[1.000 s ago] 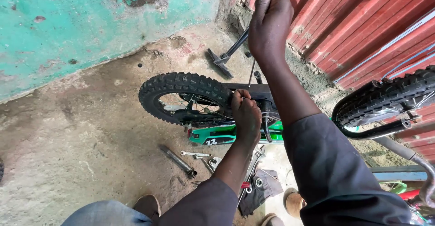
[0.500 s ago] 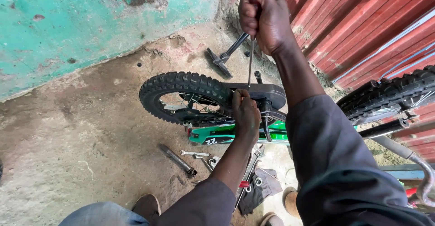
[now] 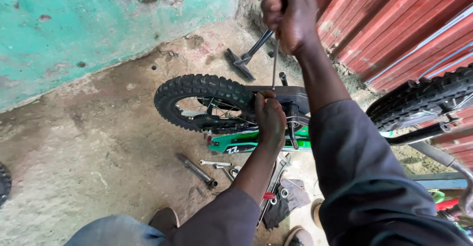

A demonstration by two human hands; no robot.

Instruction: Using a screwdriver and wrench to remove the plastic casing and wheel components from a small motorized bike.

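Small green bike (image 3: 256, 140) upside down on the concrete floor (image 3: 98, 167), knobby black wheel (image 3: 199, 100) poking out toward 9 o'clock. Black seat (image 3: 290, 94) in the middle, just under both hands.

Right hand (image 3: 290, 14) up high at 12 o'clock, fingers shut tight round the top of a thin metal rod (image 3: 275, 63). Left hand (image 3: 270, 118) low down, right at the rod's bottom end, fingers curled in and pinching there by the seat; hard to tell just what they squeeze. Left hand nearer the bike, touching it. Right hand well above it.

Rod standing almost straight up and down, long way running from 12 to 6, top in the right hand, bottom at the left hand.

Loose tools on the floor at 6 o'clock: a short dark pipe (image 3: 197, 171) and a shiny wrench (image 3: 217, 163). Second knobby tyre (image 3: 419, 98) off at 3 o'clock by the red metal wall (image 3: 394, 24). Green painted wall (image 3: 98, 24) at 10 o'clock.
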